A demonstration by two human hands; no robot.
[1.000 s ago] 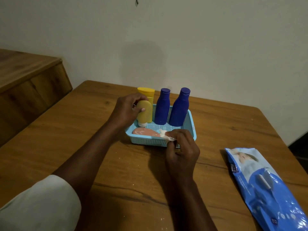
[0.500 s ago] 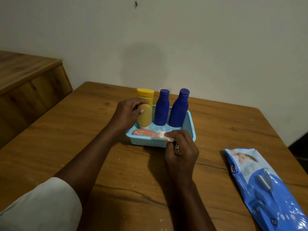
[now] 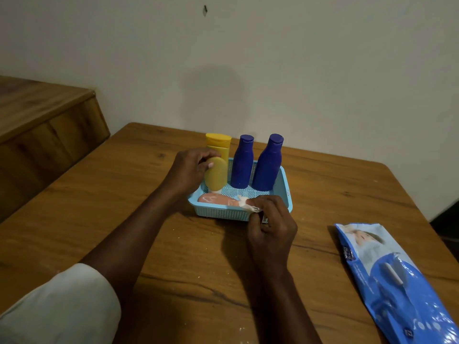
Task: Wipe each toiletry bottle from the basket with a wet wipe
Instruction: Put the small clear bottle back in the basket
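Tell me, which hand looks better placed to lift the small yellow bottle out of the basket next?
Left, most likely. The left hand already grips the small yellow bottle inside the basket, while the right hand pinches the white wipe at the front rim.

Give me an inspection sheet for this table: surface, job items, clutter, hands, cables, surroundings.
Surface: wooden table, pale specks on it.
Job's things: light blue basket holds two upright dark blue bottles, a tall yellow bottle, a smaller yellow bottle and a pink tube lying flat.
Clutter: blue wet wipe pack at the right.
Hands: left hand grips the smaller yellow bottle; right hand pinches a white wipe at the basket's near rim.
Cables: nothing seen.
Surroundings: plain wall; wooden unit at the left.
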